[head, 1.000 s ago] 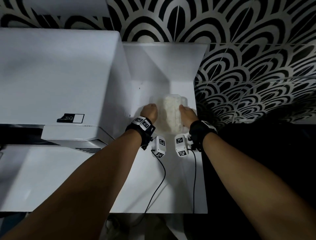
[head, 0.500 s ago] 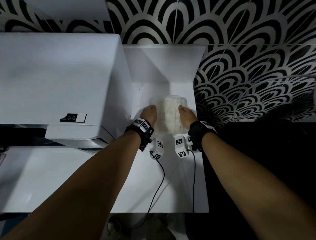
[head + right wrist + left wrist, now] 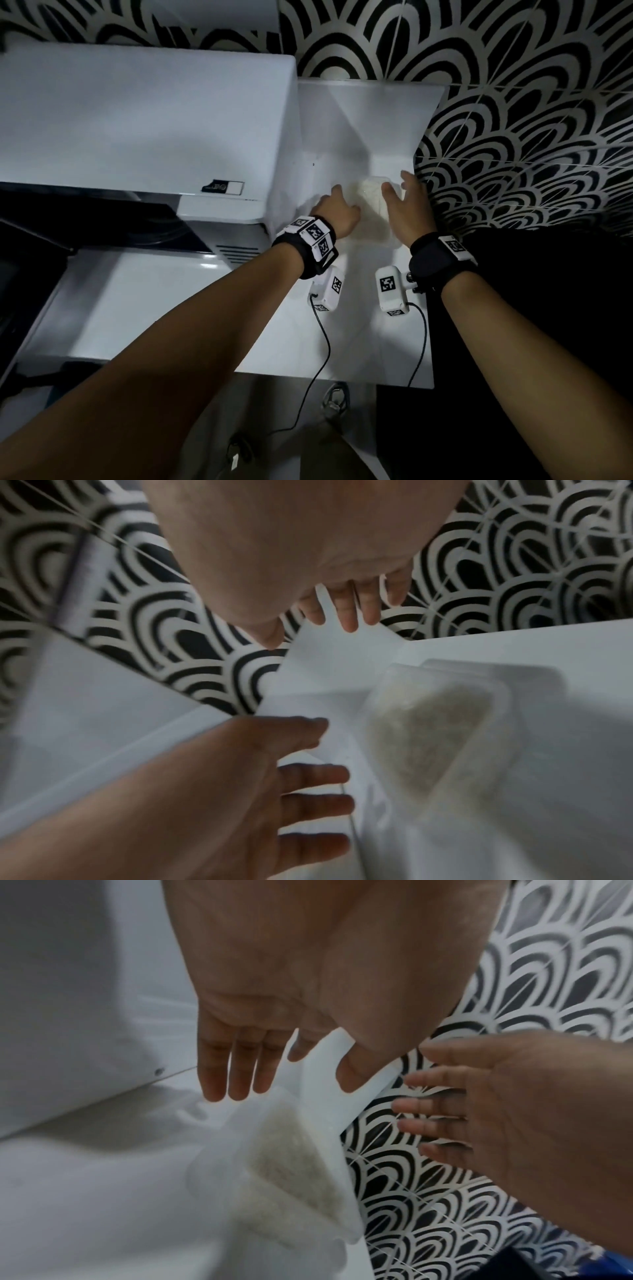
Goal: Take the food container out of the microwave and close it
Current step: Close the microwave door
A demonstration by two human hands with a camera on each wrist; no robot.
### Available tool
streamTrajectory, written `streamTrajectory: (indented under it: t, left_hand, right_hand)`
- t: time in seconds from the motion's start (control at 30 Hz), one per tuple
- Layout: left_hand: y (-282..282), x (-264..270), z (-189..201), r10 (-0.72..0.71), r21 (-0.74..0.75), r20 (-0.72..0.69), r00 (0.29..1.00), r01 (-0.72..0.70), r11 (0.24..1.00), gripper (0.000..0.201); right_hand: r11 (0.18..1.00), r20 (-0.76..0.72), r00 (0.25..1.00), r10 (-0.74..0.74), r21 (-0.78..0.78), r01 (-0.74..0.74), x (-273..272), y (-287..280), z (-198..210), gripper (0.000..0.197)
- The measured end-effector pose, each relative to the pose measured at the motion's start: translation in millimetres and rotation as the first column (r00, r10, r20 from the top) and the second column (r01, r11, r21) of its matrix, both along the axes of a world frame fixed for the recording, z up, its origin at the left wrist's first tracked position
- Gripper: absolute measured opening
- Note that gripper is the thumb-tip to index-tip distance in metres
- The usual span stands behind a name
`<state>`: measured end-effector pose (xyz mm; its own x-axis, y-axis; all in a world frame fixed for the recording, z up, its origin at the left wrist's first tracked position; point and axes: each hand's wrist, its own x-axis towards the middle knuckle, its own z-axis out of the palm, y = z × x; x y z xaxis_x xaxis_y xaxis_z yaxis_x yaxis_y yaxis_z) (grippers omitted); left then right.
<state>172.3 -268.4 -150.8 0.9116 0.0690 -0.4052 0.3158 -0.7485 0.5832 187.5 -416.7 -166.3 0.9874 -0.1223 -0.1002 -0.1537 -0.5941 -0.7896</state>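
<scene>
On the white counter (image 3: 359,325), to the right of the microwave (image 3: 137,137), sits the container (image 3: 371,209), a clear lidded tub packed with white rice. Its long axis runs from the person toward the back wall, one short end nearest the body and the other pointing at the patterned tiles (image 3: 513,137). It rests flat on its base, close to the counter's right edge, with the tiled side wall just beyond.

Both hands flank it. The left hand (image 3: 337,214) is at the container's left long side, palm facing inward; the left wrist view shows its fingers (image 3: 236,1069) straight and lying side by side, tips above the container's rim, with the thumb apart from them. Whether the fingertips actually touch the lid cannot be told; a gap appears between them and the plastic in that view. The right hand (image 3: 407,209) is at the right long side, fingers (image 3: 431,1104) straight and slightly spread, not wrapped around anything. In the right wrist view the right hand's fingers (image 3: 346,610) hang straight over the counter's far corner, clear of the container (image 3: 445,737), which lies below and to the side with its lid seated on top.

The microwave door (image 3: 41,260) stands open at the left, dark glass facing up. Each wrist carries a black band with a white tagged camera block (image 3: 392,289), and thin black cables (image 3: 318,359) trail off the counter's front edge.
</scene>
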Motion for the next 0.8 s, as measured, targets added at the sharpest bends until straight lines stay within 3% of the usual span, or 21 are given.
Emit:
streamTrajectory:
  t: [0.1,0.23,0.37,0.43,0.57,0.7,0.8]
  left_hand:
    - [12,-25,29,-0.188,0.030,-0.027,0.982,0.189,0.981,0.054]
    - [34,-65,64,-0.434,-0.010,-0.092,0.896,0.435,0.901,0.036]
    - [77,-112,100,-0.498,-0.063,-0.089,0.863,0.494,0.867,0.034]
    - [108,-138,116,-0.485,-0.021,-0.018,0.874,0.485,0.874,0.031]
    - [186,-202,153,-0.433,0.200,0.232,0.871,0.393,0.898,0.027]
    - [285,-282,183,-0.189,0.127,0.451,0.872,0.147,0.981,0.026]
    - [360,-333,184,-0.015,0.124,0.489,0.872,-0.052,0.991,0.028]
  right_hand:
    - [0.996,0.128,0.992,0.014,0.090,-0.025,-29,22,33,0.049]
    - [0.981,0.249,0.966,0.061,0.162,-0.104,-69,63,76,0.038]
    - [0.969,0.223,0.960,0.168,0.141,-0.202,-105,109,106,0.040]
    - [0.963,0.203,0.949,0.240,0.071,-0.259,-120,135,112,0.045]
    - [0.944,0.174,0.932,0.318,-0.145,-0.296,-134,189,114,0.055]
    - [0.969,0.150,0.973,0.173,-0.204,-0.141,-130,222,120,0.060]
    - [0.956,0.110,0.991,0.071,-0.292,-0.036,-122,239,125,0.077]
